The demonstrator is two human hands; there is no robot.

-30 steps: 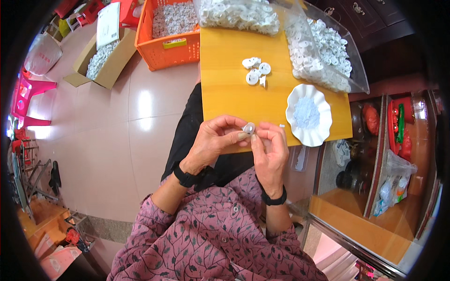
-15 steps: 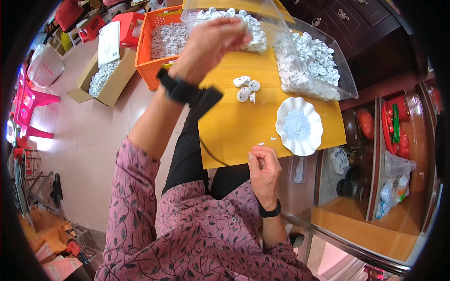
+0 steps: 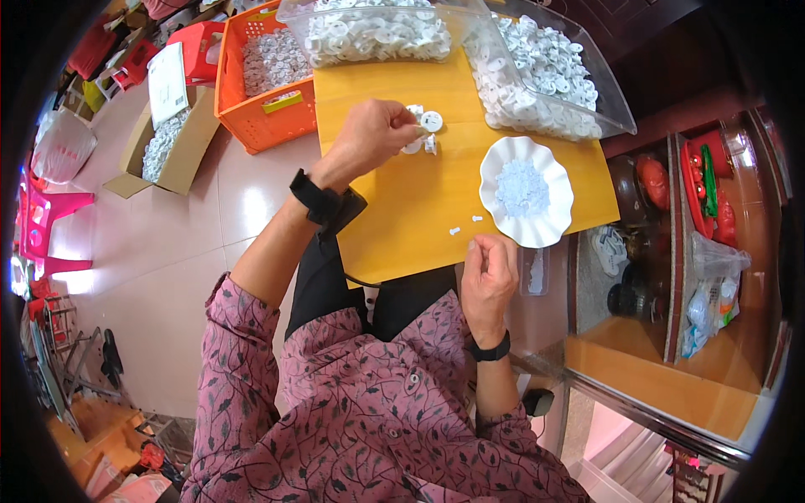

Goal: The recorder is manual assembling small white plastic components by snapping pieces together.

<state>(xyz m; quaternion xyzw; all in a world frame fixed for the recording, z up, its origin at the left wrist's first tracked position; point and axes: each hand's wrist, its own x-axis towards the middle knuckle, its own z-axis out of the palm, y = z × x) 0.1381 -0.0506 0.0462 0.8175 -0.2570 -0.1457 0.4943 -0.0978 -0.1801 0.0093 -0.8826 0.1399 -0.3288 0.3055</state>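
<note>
My left hand [image 3: 377, 138], thumb and fingers pinched together, is at a small group of white round plastic parts [image 3: 431, 121] on the yellow tabletop [image 3: 394, 222]. Its fingertips meet one of these parts and partly cover the group. My right hand [image 3: 490, 277] is at the table's near edge with fingers curled and thumb against them; whatever may be in that grip is hidden. Just beyond it lie two small white pegs [image 3: 454, 230]. A white scalloped dish [image 3: 560, 194], holding a heap of tiny pale bluish pieces [image 3: 521, 189], stands beyond my right hand.
Two clear bins heaped with white parts, one at the back [image 3: 377, 38] and one at the back right [image 3: 620, 113], border the work area. An orange crate [image 3: 268, 121] and a cardboard box [image 3: 189, 151] stand left. Open shelves [image 3: 671, 277] are on the right.
My left hand has come down from over the back bin to the small group of white parts. My right hand stays curled near the table edge. The view has shifted a little.
</note>
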